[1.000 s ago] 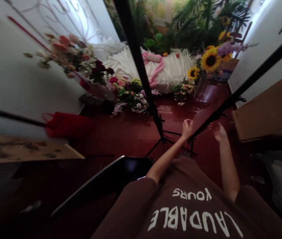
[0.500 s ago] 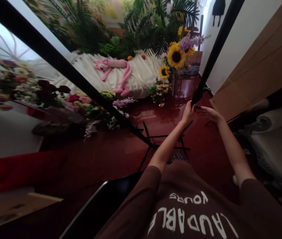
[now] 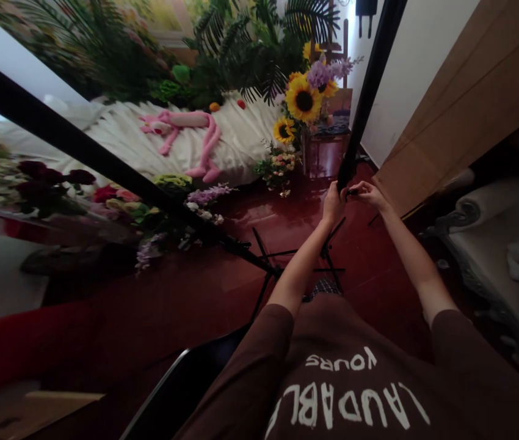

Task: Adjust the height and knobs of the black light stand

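Note:
My left hand (image 3: 333, 201) is wrapped round the black pole of a tripod-style stand (image 3: 362, 110) on the right. Beside it, my right hand (image 3: 368, 194) pinches a small black knob (image 3: 352, 191) that sticks out from the pole. The pole leans away toward the top of the view, and its thin black legs (image 3: 329, 244) spread on the floor below my hands. A second black stand pole (image 3: 104, 156) crosses the left side at a slant, apart from both hands.
Sunflowers (image 3: 304, 99) stand beyond the right pole. A pink plush toy (image 3: 186, 122) lies on white draped cloth (image 3: 241, 137). Artificial flowers (image 3: 39, 177) fill the left. A brown board (image 3: 442, 91) and a grey sofa (image 3: 483, 238) are at right, over dark red flooring (image 3: 369, 269).
My right hand's fingers have closed from a loose, open pose onto the knob. The left hand keeps its hold on the pole. The whole view has shifted slightly.

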